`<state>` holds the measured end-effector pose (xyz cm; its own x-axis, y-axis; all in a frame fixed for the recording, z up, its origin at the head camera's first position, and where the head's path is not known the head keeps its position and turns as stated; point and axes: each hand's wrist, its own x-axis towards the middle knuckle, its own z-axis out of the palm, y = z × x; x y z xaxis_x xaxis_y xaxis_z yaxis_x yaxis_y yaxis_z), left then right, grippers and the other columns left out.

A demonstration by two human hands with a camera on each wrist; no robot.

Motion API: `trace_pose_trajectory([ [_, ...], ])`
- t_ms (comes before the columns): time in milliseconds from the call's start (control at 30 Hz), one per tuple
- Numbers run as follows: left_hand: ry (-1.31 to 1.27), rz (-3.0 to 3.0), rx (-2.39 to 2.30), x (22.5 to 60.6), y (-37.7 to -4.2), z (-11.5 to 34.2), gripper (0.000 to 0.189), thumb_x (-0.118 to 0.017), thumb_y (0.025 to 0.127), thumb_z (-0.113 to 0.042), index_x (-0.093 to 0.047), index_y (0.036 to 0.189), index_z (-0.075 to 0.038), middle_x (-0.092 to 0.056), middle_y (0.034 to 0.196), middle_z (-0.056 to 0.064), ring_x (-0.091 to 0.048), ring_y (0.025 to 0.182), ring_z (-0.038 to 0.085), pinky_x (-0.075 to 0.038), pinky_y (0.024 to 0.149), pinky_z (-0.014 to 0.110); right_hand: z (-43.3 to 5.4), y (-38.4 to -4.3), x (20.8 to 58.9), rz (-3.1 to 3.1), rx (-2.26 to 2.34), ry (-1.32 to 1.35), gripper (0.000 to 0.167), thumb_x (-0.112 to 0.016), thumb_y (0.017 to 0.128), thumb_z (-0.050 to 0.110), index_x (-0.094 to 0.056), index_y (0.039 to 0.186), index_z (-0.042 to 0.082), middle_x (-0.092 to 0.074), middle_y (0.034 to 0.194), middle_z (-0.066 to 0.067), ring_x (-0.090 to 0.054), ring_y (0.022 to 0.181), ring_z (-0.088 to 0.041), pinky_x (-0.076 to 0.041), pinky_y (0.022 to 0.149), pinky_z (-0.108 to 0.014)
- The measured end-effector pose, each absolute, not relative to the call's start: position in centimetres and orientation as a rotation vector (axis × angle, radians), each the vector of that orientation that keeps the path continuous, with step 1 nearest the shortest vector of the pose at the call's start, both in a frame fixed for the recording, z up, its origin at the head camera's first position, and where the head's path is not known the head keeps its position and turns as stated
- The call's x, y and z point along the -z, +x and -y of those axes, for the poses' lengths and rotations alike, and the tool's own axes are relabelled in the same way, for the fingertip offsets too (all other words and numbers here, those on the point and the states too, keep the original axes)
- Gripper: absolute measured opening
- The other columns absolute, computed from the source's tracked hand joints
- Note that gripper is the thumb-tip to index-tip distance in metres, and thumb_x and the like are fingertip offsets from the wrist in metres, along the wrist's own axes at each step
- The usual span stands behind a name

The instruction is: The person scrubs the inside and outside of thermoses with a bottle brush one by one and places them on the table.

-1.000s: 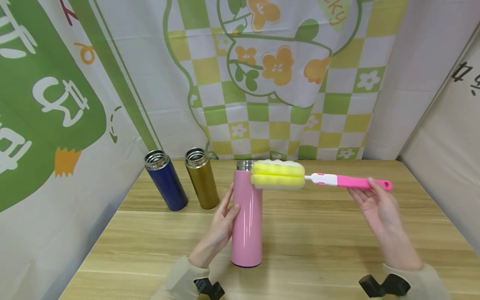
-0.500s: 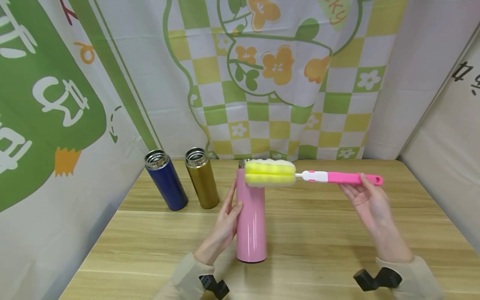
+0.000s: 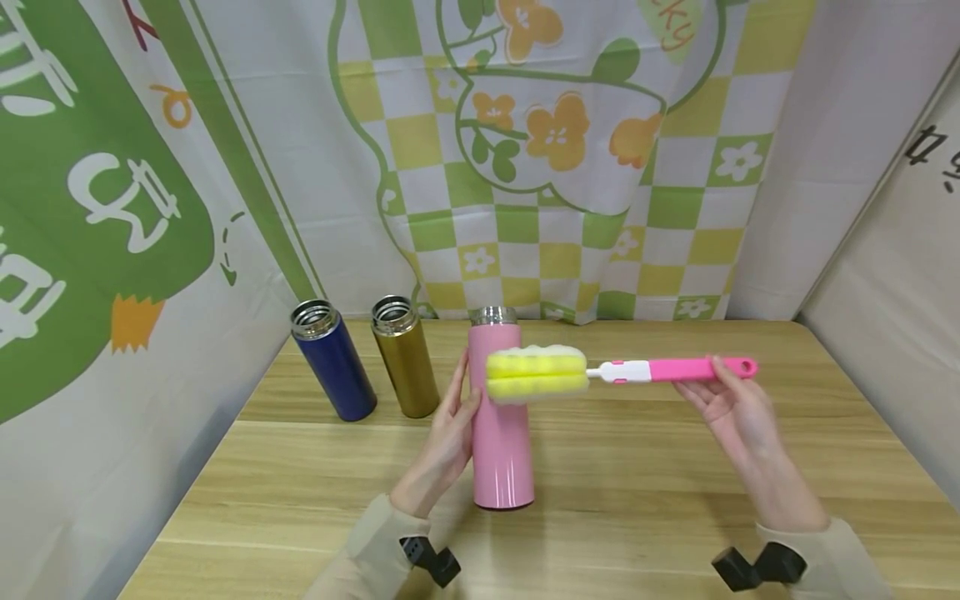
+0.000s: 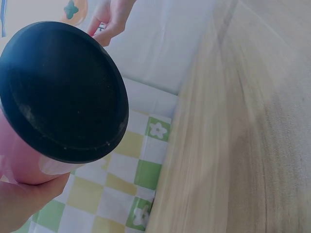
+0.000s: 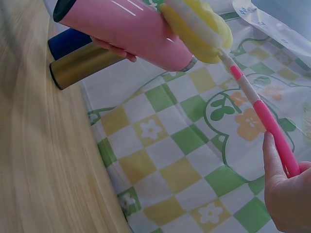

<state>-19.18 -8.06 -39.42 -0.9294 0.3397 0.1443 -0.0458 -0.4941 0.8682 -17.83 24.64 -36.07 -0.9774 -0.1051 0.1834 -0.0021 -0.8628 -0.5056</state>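
In the head view my left hand grips a pink thermos bottle from its left side. The bottle is uncapped, with a bare steel neck, and is held raised over the table; its dark base fills much of the left wrist view. My right hand pinches a bottle brush by the end of its pink handle. The brush lies level, its yellow and white sponge head pointing left and overlapping the bottle's upper body in the head view. In the right wrist view the sponge overlaps the bottle near its neck end.
A blue bottle and a gold bottle, both uncapped, stand upright at the table's back left. The wooden table ends at a patterned cloth behind. Cloth walls flank it on both sides.
The pink bottle has shifted slightly right and up. The brush has moved left with my right hand, then dropped a little, so its sponge overlaps the bottle's body instead of its neck.
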Motion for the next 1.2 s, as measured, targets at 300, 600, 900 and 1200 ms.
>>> trace_pose_trajectory([
  [300,0.419,-1.445,-2.534,39.1,-19.8,8.2,0.061,-0.038,0.095,-0.021,-0.001,0.143,-0.029,-0.015,0.145,0.011,-0.045,0.111,0.014,-0.038,0.09,0.033,-24.6,-17.7,37.0,-0.883,2.911,-0.348,0.018,-0.032,0.094,0.001,-0.049,0.091,-0.005,-0.061,0.092,-0.023,-0.061,0.089,-0.031,-0.046,0.082,-0.037],
  [600,0.456,-1.399,-2.577,38.5,-20.6,8.2,0.058,-0.036,0.095,-0.019,-0.004,0.142,-0.032,-0.018,0.144,0.011,-0.045,0.112,0.015,-0.039,0.091,0.029,-24.8,-17.5,37.6,-0.986,2.83,-0.408,0.022,-0.031,0.094,0.0,-0.052,0.088,-0.004,-0.061,0.09,-0.022,-0.062,0.088,-0.03,-0.045,0.082,-0.037],
  [900,0.43,-1.426,-2.587,38.4,-21.2,8.4,0.056,-0.037,0.095,-0.019,-0.009,0.141,-0.034,-0.023,0.142,0.009,-0.044,0.113,0.02,-0.037,0.093,0.033,-25.0,-17.4,37.8,-1.031,2.778,-0.411,0.021,-0.031,0.094,0.0,-0.052,0.089,-0.003,-0.062,0.093,-0.022,-0.062,0.089,-0.031,-0.045,0.081,-0.037],
  [1200,0.401,-1.452,-2.591,38.4,-21.8,8.4,0.057,-0.038,0.095,-0.019,-0.01,0.141,-0.035,-0.027,0.14,0.013,-0.046,0.111,0.02,-0.038,0.091,0.035,-25.4,-17.4,37.0,-1.203,2.691,-0.426,0.017,-0.033,0.093,0.0,-0.05,0.093,-0.002,-0.062,0.093,-0.02,-0.063,0.086,-0.028,-0.047,0.079,-0.036],
])
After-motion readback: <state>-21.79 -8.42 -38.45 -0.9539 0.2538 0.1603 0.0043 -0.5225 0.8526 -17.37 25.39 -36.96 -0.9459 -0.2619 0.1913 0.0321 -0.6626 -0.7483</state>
